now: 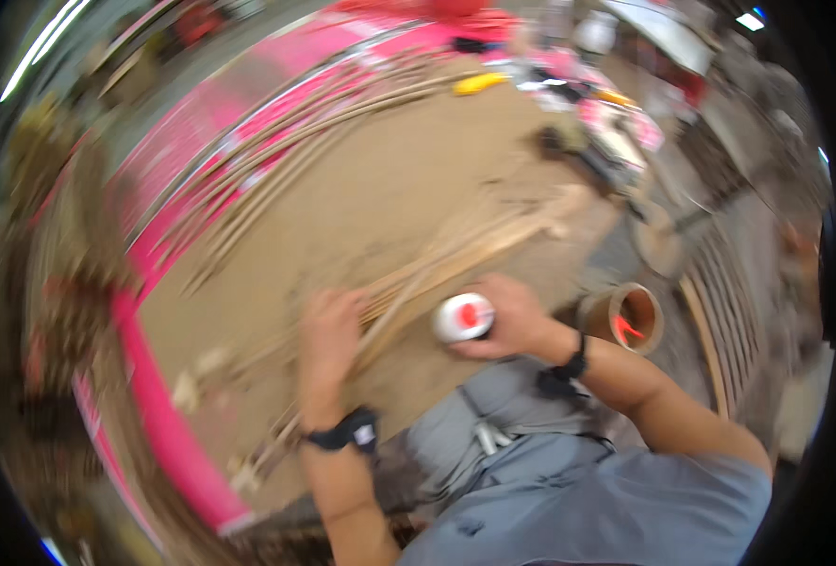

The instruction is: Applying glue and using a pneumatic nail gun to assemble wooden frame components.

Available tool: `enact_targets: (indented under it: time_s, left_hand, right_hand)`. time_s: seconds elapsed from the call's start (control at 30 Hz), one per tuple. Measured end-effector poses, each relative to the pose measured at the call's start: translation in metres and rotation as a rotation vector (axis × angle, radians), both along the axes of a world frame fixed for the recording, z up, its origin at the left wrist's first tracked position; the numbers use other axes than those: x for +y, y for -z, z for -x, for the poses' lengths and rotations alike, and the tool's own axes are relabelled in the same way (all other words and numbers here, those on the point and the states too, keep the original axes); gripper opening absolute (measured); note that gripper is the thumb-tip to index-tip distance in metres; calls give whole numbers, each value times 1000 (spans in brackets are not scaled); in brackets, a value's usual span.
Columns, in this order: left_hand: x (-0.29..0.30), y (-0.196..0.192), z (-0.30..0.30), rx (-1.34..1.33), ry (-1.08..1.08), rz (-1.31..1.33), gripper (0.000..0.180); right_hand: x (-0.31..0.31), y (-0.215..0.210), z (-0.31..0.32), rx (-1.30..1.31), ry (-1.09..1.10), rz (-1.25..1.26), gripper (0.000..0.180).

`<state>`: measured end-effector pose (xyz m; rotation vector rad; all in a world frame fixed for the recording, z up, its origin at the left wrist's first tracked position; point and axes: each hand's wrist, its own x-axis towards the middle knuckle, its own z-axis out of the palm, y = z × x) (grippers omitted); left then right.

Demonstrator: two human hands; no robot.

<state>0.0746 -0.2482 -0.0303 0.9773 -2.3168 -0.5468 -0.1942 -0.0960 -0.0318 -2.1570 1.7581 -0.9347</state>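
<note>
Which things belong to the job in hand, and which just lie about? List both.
Apparently in the job:
white bottle, held in the right hand
wooden strips, beside the left hand

Seemingly just lying about:
long sticks at the back
yellow object
dark tool
brown pot

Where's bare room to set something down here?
The brown tabletop is largely bare between the long tan rods and pale wooden strips, continuing toward the pink left border. It's crowded along those strips, where the left hand is, and around the dark elongated tool.
</note>
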Motion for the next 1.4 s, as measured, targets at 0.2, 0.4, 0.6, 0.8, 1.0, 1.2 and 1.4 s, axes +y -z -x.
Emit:
enact_targets:
  time_s: [0.2,0.4,0.6,0.8,1.0,1.2,1.4]
  left_hand:
    - [0,-13,-22,-80,10,24,14]
    - [0,-14,-3,-69,31,-2,19]
    - [-6,1,-12,-81,77,107,22]
    - [-2,-6,-13,-90,78,62,22]
    - [5,-11,-4,-57,-16,75,22]
    - [0,-9,-8,-106,40,60,17]
    - [3,-12,-5,-47,10,12,14]
  right_hand:
    - [-14,1,-11,-71,-30,99,58]
    - [-4,5,-3,-71,-15,137,56]
    - [-6,7,-5,-76,-23,137,58]
    - [-5,4,-6,-78,-24,69,58]
    - [-8,4,-5,-71,-37,143,57]
    - [-8,8,-4,-60,-41,146,57]
    - [-7,5,-5,-48,-41,117,59]
